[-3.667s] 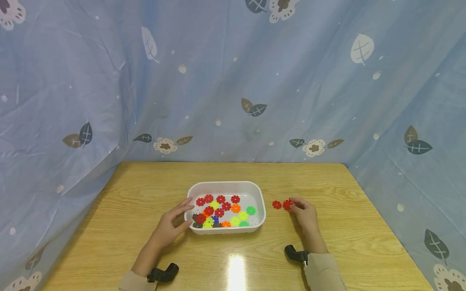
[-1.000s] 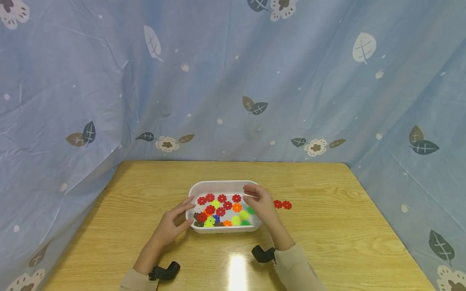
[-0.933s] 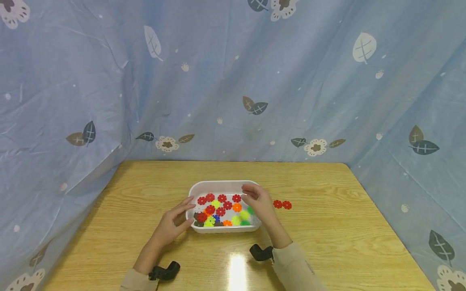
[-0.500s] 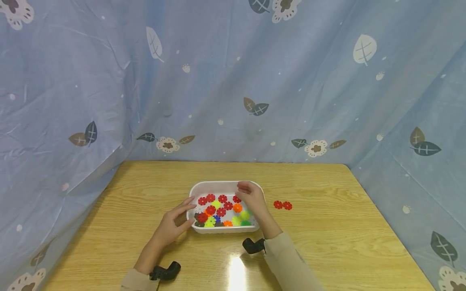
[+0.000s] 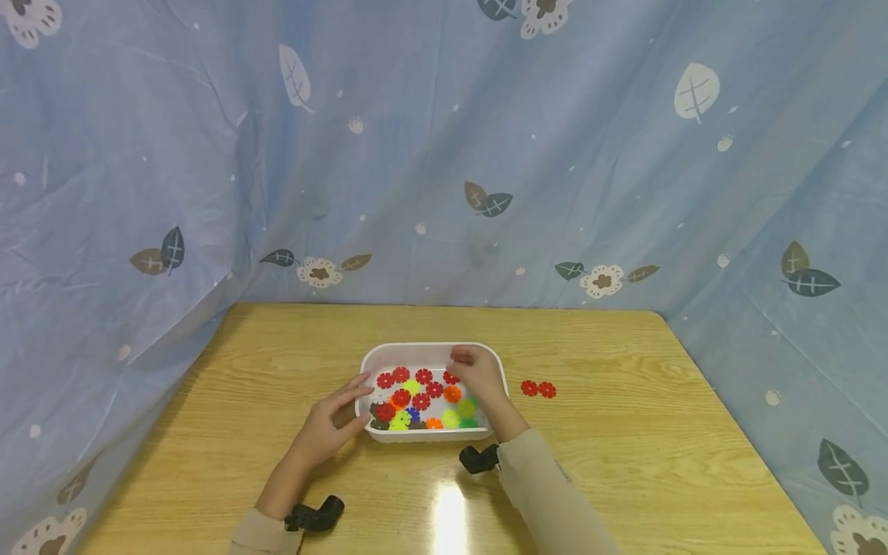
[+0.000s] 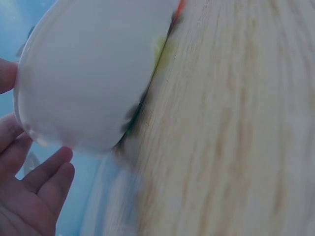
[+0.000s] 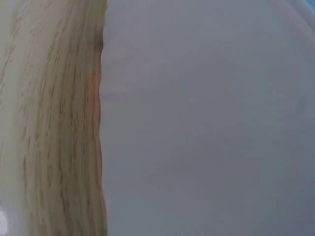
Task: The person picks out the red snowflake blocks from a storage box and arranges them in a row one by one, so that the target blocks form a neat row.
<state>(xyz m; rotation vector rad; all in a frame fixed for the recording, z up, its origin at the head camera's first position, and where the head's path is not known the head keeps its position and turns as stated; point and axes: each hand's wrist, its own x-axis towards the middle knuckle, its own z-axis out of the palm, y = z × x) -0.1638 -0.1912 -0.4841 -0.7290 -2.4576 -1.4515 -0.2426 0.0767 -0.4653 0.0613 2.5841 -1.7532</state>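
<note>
Red disc (image 5: 451,378) lay in tray (image 5: 430,436), just beside right hand (image 5: 480,378).
Right fingers' closure could not be told; left hand's (image 5: 324,432) fingers, apart, touched tray.

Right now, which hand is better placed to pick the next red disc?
Right, probably. The right hand is over the tray, close to a red disc and nearer the red pair on the table. The left hand is at the tray's left end, seemingly steadying it.
</note>
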